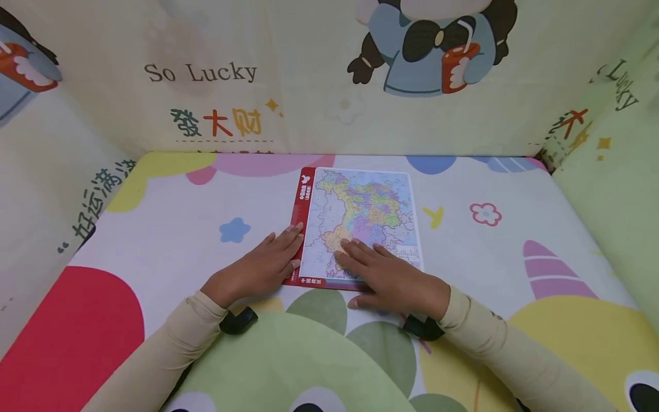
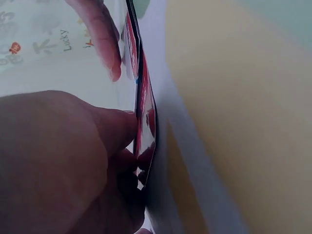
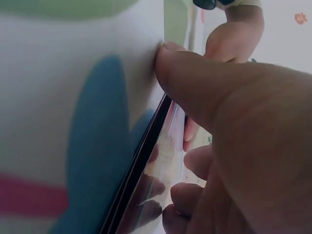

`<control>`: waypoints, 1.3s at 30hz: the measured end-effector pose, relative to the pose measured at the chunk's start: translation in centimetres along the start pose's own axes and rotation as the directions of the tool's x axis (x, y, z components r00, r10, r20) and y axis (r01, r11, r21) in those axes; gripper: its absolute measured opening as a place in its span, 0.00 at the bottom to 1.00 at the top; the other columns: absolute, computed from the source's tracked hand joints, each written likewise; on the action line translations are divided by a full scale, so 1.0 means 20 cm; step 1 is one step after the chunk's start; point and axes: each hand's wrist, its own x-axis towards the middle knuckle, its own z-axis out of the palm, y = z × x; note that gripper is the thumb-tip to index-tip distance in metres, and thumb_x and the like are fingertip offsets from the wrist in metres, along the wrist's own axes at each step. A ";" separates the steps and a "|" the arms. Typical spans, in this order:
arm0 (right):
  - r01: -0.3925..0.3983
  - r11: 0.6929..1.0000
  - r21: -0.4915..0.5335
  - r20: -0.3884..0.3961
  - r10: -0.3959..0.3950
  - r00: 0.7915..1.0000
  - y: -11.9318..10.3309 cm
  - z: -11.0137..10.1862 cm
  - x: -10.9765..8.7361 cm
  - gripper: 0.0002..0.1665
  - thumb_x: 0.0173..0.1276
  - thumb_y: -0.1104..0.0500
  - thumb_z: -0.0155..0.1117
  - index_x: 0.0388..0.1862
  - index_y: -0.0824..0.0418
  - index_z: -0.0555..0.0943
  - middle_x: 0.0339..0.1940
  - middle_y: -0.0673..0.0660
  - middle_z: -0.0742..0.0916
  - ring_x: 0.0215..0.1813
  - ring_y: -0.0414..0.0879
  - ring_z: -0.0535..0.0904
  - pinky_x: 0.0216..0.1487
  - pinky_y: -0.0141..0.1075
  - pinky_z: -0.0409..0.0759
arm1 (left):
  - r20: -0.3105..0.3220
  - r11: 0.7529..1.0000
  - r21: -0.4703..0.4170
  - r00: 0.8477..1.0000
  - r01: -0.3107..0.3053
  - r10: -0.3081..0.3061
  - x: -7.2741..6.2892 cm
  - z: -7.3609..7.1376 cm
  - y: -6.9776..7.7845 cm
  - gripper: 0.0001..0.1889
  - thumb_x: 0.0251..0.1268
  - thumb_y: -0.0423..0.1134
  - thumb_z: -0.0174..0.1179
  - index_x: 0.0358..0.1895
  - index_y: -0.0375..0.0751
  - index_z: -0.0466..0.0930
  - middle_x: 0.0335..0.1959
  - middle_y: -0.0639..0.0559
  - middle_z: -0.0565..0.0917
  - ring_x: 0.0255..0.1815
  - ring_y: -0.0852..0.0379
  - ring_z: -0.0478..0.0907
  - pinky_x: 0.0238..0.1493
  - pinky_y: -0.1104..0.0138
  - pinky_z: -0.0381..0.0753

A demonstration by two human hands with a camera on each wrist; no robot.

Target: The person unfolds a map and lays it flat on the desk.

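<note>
A thin, glossy map [image 1: 355, 212] with a red left border lies flat on the patterned tabletop, tilted slightly. My left hand [image 1: 262, 264] rests along that red border, its fingers straight and pointing away to the right. Across the lower right part of the map lies my right hand [image 1: 393, 277], fingertips on the printed surface and thumb beyond the bottom edge. From low down, the left wrist view shows the shiny red edge [image 2: 145, 117] against the left fingers. Dark stacked edges [image 3: 141, 161] of the map appear in the right wrist view, with the right thumb [image 3: 185, 78] over the tablecloth.
A tablecloth [image 1: 515, 263] with coloured shapes covers the table. Printed cloth walls [image 1: 309, 74] enclose it at the back and both sides. Dark straps with small black devices [image 1: 239, 320] sit at both wrists.
</note>
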 end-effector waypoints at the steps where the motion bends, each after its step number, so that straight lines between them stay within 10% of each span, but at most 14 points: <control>1: 0.001 1.000 -0.004 0.002 -0.001 1.000 0.00 0.00 0.00 0.53 0.65 0.40 0.65 0.80 0.57 0.50 0.80 0.58 0.52 0.79 0.54 0.42 0.73 0.56 0.47 | 0.001 1.000 0.016 1.000 -0.003 0.003 0.00 0.00 0.00 0.35 0.76 0.47 0.49 0.76 0.31 0.47 0.79 0.42 0.44 0.78 0.45 0.39 0.73 0.46 0.45; 39: -0.014 0.996 -0.089 0.008 0.015 1.000 0.01 0.02 0.03 0.41 0.72 0.45 0.59 0.76 0.64 0.59 0.78 0.63 0.57 0.78 0.58 0.47 0.72 0.58 0.51 | 0.050 0.997 0.080 0.999 0.001 -0.005 -0.01 0.01 -0.01 0.37 0.75 0.48 0.48 0.77 0.34 0.45 0.79 0.42 0.43 0.78 0.44 0.36 0.74 0.47 0.41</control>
